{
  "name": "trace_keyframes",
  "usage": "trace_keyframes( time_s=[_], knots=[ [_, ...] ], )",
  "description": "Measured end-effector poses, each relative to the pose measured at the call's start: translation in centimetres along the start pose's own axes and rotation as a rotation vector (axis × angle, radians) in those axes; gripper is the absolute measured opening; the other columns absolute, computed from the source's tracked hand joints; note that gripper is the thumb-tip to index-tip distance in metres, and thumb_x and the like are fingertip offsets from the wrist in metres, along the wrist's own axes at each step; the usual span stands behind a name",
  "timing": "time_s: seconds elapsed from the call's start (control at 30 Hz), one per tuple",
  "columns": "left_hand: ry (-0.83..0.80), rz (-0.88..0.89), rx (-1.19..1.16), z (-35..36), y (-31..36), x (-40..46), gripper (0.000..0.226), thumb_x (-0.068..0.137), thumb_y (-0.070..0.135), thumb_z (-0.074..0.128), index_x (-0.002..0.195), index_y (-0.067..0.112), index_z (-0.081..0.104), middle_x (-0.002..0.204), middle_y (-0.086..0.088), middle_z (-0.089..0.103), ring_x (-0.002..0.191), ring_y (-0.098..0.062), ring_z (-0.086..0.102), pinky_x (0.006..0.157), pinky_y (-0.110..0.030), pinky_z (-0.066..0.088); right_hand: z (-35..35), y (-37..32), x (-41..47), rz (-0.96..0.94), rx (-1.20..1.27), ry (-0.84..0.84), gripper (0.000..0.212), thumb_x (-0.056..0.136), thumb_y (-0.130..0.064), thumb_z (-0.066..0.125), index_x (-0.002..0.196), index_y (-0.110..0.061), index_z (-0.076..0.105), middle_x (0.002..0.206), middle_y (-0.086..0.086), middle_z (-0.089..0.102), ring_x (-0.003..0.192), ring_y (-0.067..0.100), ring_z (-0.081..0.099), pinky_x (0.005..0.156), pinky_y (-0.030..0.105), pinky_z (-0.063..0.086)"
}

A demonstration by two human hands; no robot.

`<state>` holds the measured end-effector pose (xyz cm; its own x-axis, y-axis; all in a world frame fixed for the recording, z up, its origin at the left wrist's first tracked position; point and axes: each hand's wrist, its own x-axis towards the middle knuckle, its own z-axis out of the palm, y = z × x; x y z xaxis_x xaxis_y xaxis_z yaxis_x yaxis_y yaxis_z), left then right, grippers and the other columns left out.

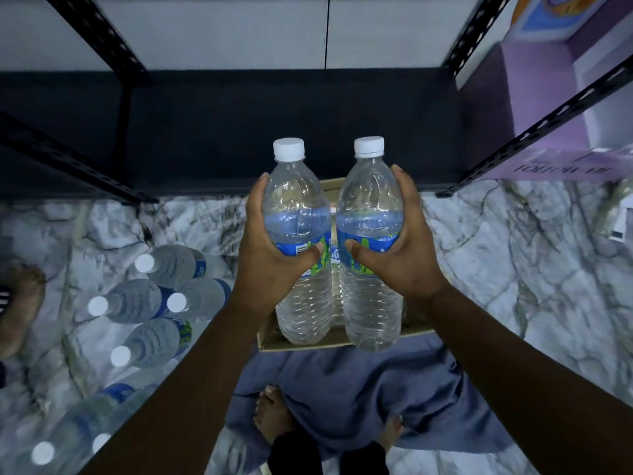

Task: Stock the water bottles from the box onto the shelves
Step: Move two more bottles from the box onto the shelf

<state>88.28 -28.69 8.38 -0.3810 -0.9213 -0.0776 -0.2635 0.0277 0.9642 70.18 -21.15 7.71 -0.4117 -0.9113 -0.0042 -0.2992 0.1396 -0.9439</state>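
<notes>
I hold two clear water bottles with white caps and blue-green labels, upright and side by side in the air. My left hand (265, 248) grips the left bottle (301, 214) round its label. My right hand (399, 255) grips the right bottle (371, 214) the same way. Below them on the floor lies a cardboard box (274, 339), mostly hidden by the bottles, with another bottle's label showing between the two. A dark shelf board (222, 125) of a black metal rack lies beyond the caps.
Several more water bottles (164, 265) stand on the marble-patterned floor at the left, under my left arm. A blue cloth (342, 389) lies under my bare feet. Black slotted rack posts (534, 135) run at both sides. A purple carton (548, 108) sits at the right. Another person's foot (20, 303) is at the far left.
</notes>
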Motion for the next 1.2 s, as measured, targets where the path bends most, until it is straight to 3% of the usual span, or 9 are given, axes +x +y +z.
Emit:
trace_keyframes(
  time_s=[0.07,0.17,0.37,0.53,0.7,0.83,0.93,1.07,1.2],
  knots=[
    [-0.009,0.001,-0.027,-0.5,2.5,-0.4,0.107,0.065,-0.015,0.079,0.144,0.026,0.019,0.126,0.019,0.050,0.110,0.007,0.058,0.085,-0.011,0.048,-0.8,-2.1,-0.3,-0.002,0.000,0.016,0.101,0.066,-0.032,0.080,0.147,-0.034,0.020,0.150,-0.002,0.038,0.134,0.017,0.045,0.105,0.044,0.046],
    [-0.005,0.004,-0.030,-1.4,6.1,-1.0,0.106,0.066,-0.018,0.077,0.144,0.026,0.020,0.117,0.024,0.054,0.102,0.010,0.060,0.081,-0.008,0.047,-1.9,-5.1,-0.7,-0.002,0.004,0.030,0.102,0.067,-0.034,0.081,0.149,-0.037,0.020,0.151,0.003,0.037,0.134,0.023,0.045,0.104,0.051,0.045],
    [0.000,0.028,0.004,-3.7,12.7,-2.4,0.107,0.067,-0.011,0.080,0.145,0.031,0.020,0.123,0.021,0.053,0.108,0.006,0.059,0.085,-0.011,0.047,-4.4,-12.0,-1.8,-0.022,0.007,0.033,0.102,0.067,-0.030,0.081,0.149,-0.036,0.021,0.151,0.003,0.038,0.134,0.023,0.046,0.104,0.051,0.044],
    [0.001,0.042,0.056,-5.4,18.3,-4.0,0.110,0.065,-0.007,0.082,0.146,0.035,0.020,0.113,0.048,0.050,0.107,0.006,0.058,0.088,-0.014,0.048,-6.8,-18.2,-2.6,-0.058,0.005,0.063,0.102,0.067,-0.030,0.081,0.149,-0.036,0.021,0.151,0.001,0.037,0.133,0.022,0.046,0.104,0.050,0.044],
    [0.010,0.046,0.045,-6.9,24.5,-5.7,0.110,0.067,-0.003,0.083,0.146,0.042,0.020,0.123,0.041,0.049,0.116,0.001,0.056,0.095,-0.022,0.049,-9.6,-24.4,-3.3,-0.097,-0.012,0.079,0.103,0.069,-0.023,0.083,0.150,-0.031,0.021,0.152,-0.001,0.035,0.137,0.016,0.042,0.109,0.046,0.041],
    [0.034,0.070,0.035,-7.5,29.4,-7.1,0.111,0.067,0.003,0.084,0.141,0.054,0.019,0.142,0.013,0.046,0.124,-0.007,0.053,0.102,-0.038,0.049,-11.5,-28.8,-3.9,-0.127,0.004,0.082,0.102,0.069,-0.024,0.083,0.150,-0.028,0.021,0.153,0.000,0.033,0.138,0.019,0.040,0.108,0.050,0.041],
    [0.047,0.085,0.028,-7.9,32.3,-7.9,0.110,0.065,0.009,0.085,0.143,0.049,0.019,0.135,0.026,0.048,0.121,-0.005,0.055,0.101,-0.038,0.050,-12.6,-31.5,-4.5,-0.137,0.031,0.071,0.102,0.071,-0.028,0.082,0.151,-0.025,0.020,0.153,0.002,0.034,0.138,0.022,0.041,0.106,0.052,0.042],
    [0.057,0.103,0.045,-8.1,35.8,-9.0,0.110,0.067,0.009,0.086,0.145,0.046,0.017,0.138,0.028,0.042,0.123,-0.003,0.053,0.101,-0.032,0.049,-13.9,-34.4,-5.7,-0.153,0.014,0.069,0.102,0.071,-0.030,0.081,0.152,-0.027,0.019,0.153,-0.004,0.034,0.138,0.017,0.040,0.108,0.051,0.041],
    [0.063,0.114,0.050,-8.4,38.0,-10.4,0.111,0.067,0.009,0.086,0.140,0.055,0.017,0.140,0.027,0.039,0.126,-0.004,0.051,0.102,-0.032,0.048,-15.1,-36.6,-7.1,-0.159,-0.001,0.079,0.101,0.070,-0.030,0.080,0.151,-0.027,0.021,0.153,-0.010,0.032,0.139,0.012,0.037,0.110,0.048,0.039]
  ],
)
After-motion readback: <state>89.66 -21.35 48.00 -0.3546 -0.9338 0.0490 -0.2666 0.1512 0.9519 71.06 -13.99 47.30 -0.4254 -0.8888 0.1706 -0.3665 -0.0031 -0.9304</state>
